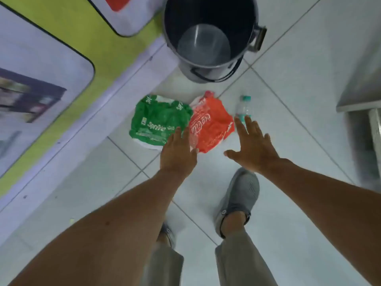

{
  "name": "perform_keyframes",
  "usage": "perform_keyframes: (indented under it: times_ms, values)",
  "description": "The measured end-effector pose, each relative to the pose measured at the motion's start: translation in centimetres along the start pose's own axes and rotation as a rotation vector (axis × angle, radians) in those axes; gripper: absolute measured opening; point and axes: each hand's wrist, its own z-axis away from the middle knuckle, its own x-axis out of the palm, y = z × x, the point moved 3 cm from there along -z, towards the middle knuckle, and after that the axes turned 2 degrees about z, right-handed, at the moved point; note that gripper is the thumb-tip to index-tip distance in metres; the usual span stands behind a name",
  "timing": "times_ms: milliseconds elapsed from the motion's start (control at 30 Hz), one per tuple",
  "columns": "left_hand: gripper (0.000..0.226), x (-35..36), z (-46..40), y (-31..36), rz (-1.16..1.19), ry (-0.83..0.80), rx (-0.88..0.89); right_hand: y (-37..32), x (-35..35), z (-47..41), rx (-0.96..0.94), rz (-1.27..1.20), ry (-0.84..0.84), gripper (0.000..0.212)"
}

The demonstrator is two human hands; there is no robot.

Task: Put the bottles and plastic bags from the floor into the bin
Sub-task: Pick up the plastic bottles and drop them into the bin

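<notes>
A crumpled green Sprite plastic bag (158, 120) lies on the white tile floor, touching a red Coca-Cola plastic bag (212, 122) to its right. A clear bottle with a teal cap (244, 107) lies right of the red bag. Another clear bottle (193, 141) seems to lie between the bags, partly under my left hand. The dark bin (175, 48) stands open and looks empty just beyond the bags. My left hand (178, 155) hovers open over the seam of the two bags. My right hand (252, 144) is spread open, fingertips over the teal-capped bottle's lower end.
A green and white cabinet front (61, 58) runs along the left. A metal shelf (360, 96) stands at the right edge. My feet in grey shoes (239, 201) stand on the tiles just behind the bags.
</notes>
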Motion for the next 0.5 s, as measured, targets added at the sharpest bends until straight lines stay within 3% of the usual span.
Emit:
perform_keyframes:
  times_ms: [167,300,500]
  values:
    - [0.076,4.7,-0.7,-1.0,0.086,0.128,-0.162,1.8,4.7,-2.1,0.038,-0.031,0.022,0.105]
    - [0.076,6.2,-1.3,-1.4,0.102,0.11,-0.217,2.7,6.4,-3.0,0.055,-0.072,0.073,0.103]
    - [0.07,3.6,-1.5,0.6,0.103,0.137,-0.118,3.2,5.2,-2.6,0.077,-0.129,0.091,0.101]
